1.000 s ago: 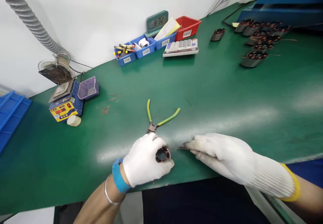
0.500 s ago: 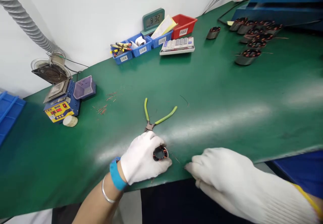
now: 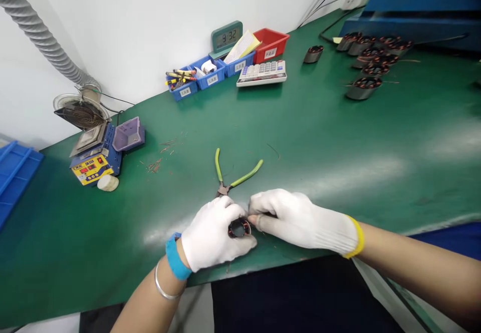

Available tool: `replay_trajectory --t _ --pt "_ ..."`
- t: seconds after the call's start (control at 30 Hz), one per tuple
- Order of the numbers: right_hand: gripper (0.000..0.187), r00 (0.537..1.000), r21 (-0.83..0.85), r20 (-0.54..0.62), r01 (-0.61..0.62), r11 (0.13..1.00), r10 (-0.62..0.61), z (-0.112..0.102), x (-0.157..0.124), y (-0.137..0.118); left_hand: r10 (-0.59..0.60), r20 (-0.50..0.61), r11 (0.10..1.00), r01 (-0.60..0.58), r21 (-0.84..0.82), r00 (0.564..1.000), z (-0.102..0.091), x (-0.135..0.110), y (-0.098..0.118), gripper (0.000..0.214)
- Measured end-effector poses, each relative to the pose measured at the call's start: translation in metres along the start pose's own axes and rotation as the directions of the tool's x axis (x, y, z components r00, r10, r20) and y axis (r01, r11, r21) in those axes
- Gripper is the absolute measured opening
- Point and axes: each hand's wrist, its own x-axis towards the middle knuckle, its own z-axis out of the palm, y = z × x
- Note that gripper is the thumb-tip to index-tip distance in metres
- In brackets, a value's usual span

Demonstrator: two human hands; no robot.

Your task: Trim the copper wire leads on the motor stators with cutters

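Note:
My left hand [image 3: 212, 235], in a white glove, is closed around a small wire-wound motor stator [image 3: 239, 228], holding it upright on the green table. A dark core and copper-coloured windings show at its top. My right hand [image 3: 296, 219], also gloved in white, pinches at the stator's right edge, thumb and forefinger together. Whatever lies between those fingertips is too small to make out. Just beyond my left hand lie green-handled cutting pliers [image 3: 224, 189], handles spread and pointing away, their jaw tips partly hidden by the glove.
Several more stators [image 3: 364, 87] stand at the back right, with one stator [image 3: 313, 54] apart. A calculator [image 3: 262, 73], blue bins [image 3: 211, 79], a red bin [image 3: 271, 45] and a clock [image 3: 227, 36] line the wall. Left are a blue-yellow device [image 3: 90, 169], a purple tray [image 3: 129, 135] and wire scraps [image 3: 154, 165].
My right hand has moved left and away from me, from the table's front edge to the stator's side. My left hand keeps its hold on the stator. The view has shifted slightly.

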Motion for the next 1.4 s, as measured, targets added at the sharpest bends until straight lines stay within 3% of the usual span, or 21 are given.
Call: replay_trajectory --t 0.07,0.27,0.43,0.67,0.8,0.93,1.13,1.27,1.4 --pt "0.019 1.0 -0.01 -0.017 0.001 1.0 -0.001 0.005 0.001 0.002 0.018 0.001 1.0 -0.018 -0.013 1.0 0.0 0.0 -0.001 0.015" --pt "0.016 0.996 -0.28 -0.088 0.004 0.96 -0.03 0.012 0.001 0.004 0.033 0.021 0.999 -0.032 -0.037 0.999 0.0 -0.002 0.002 0.014" --pt "0.014 0.996 -0.288 -0.088 -0.005 0.958 -0.021 0.013 -0.001 0.002 -0.005 0.045 1.0 0.004 0.019 0.999 0.004 -0.008 0.01 0.009" --pt "0.012 0.999 -0.239 -0.04 -0.02 0.971 0.011 0.011 -0.002 0.0 -0.132 -0.103 0.983 0.143 0.116 0.986 0.03 -0.005 0.015 0.015" --pt "0.011 0.999 -0.224 -0.02 -0.029 0.974 0.026 0.009 -0.001 0.0 -0.131 -0.143 0.983 0.147 0.109 0.981 0.035 -0.002 0.013 0.014" --pt "0.012 0.999 -0.189 -0.037 -0.024 0.982 0.018 0.011 -0.006 0.001 -0.115 -0.18 0.992 0.123 0.031 0.977 0.033 -0.001 0.013 0.016" --pt "0.015 0.985 -0.104 -0.161 0.039 0.994 -0.056 0.03 -0.024 0.003 -0.248 -0.199 0.933 0.179 -0.313 0.948 0.036 -0.002 0.012 0.016" --pt "0.016 0.925 -0.102 -0.316 0.186 0.977 -0.21 0.05 -0.031 0.004 -0.281 -0.237 0.913 0.183 -0.365 0.93 0.037 0.0 0.011 0.016" --pt "0.016 0.784 -0.221 -0.464 0.349 0.911 -0.413 0.062 -0.031 0.002 -0.302 -0.235 0.912 0.208 -0.353 0.924 0.037 0.003 0.013 0.022"
